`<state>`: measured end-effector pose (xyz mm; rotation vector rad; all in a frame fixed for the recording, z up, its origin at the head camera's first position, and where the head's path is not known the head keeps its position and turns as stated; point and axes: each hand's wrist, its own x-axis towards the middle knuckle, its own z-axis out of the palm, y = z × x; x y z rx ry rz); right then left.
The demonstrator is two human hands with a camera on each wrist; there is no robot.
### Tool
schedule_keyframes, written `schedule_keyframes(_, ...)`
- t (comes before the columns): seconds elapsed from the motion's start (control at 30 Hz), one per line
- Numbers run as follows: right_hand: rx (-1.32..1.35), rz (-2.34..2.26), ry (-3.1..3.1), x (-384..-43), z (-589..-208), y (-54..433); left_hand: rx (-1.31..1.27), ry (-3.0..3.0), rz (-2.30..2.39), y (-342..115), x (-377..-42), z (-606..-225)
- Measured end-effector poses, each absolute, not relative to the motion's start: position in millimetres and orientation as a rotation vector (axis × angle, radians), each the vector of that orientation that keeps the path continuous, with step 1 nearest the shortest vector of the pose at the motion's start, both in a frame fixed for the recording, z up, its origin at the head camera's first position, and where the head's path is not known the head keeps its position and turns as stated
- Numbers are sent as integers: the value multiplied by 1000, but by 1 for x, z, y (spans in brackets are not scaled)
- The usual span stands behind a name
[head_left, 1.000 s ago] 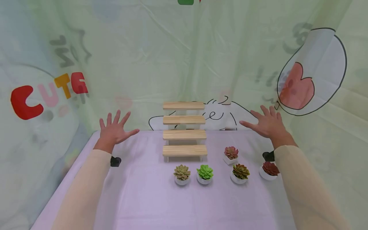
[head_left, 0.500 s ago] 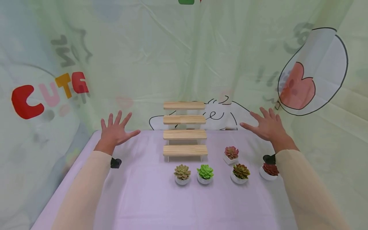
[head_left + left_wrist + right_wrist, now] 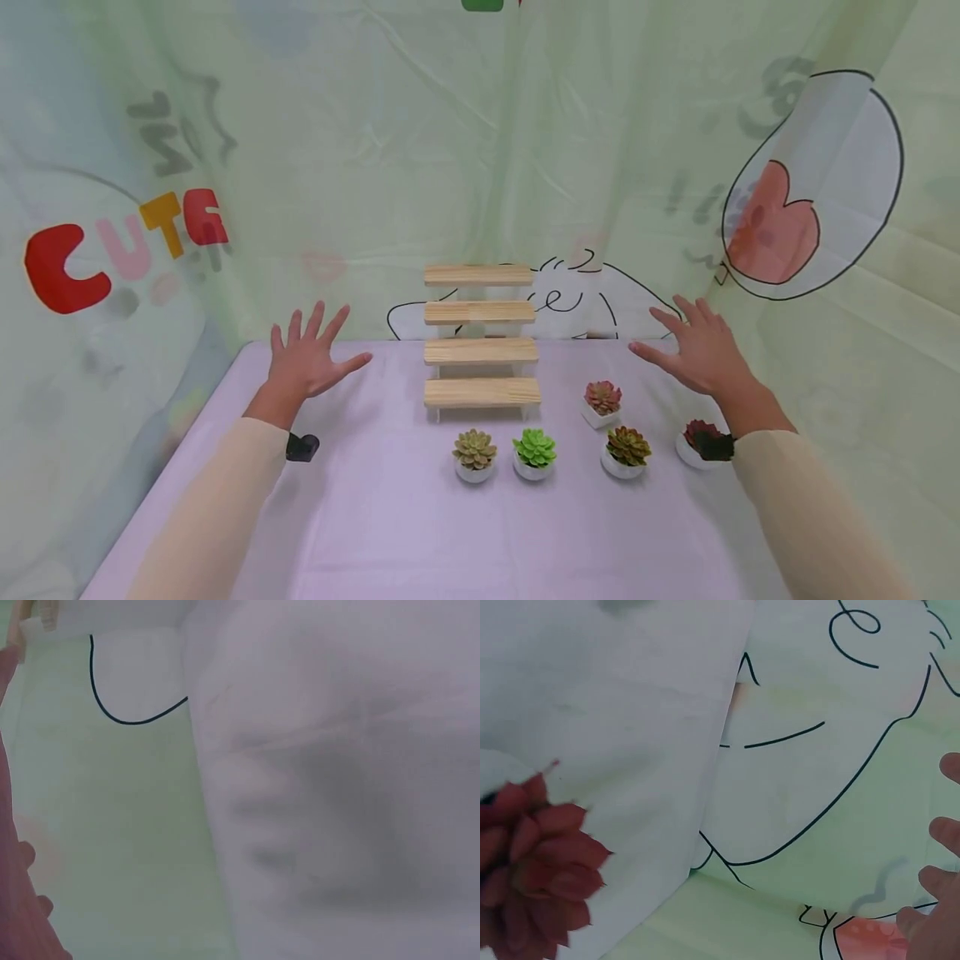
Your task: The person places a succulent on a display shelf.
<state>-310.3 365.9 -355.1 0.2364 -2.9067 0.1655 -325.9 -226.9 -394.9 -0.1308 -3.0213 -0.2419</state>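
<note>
My left hand (image 3: 303,362) is held over the table's left side, fingers straight and spread, touching nothing. On the other side my right hand (image 3: 705,354) hovers with its fingers spread too, holding nothing. Between them stands a wooden tiered shelf (image 3: 482,392) with bare steps. In front of it sit a pale succulent (image 3: 475,454) and a bright green succulent (image 3: 534,454). To the right are a pink succulent (image 3: 602,404) in a square pot and a brownish-red succulent (image 3: 626,452). A dark red succulent (image 3: 697,442), partly hidden by the right wrist camera, lies nearest my right hand.
A pale lilac cloth covers the table (image 3: 495,542). Behind it hangs a light green printed curtain (image 3: 337,167), which also closes in both sides. Black cameras (image 3: 302,447) are worn at the wrists.
Both hands have drawn slightly back toward the person and lower in the head view, fingers still spread. The shelf and the potted succulents have stayed where they were.
</note>
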Motion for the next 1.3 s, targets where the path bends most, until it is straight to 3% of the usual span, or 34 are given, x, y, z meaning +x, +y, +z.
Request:
schedule_keyframes(0.93,137,600,-2581,-221,-444,360,-187,-2767,-934,-154,-286,-467)
schedule_keyframes(1.3,-201,876,-2380,-201,-464,364,-64,-2529,-1539,-115,-289,-481)
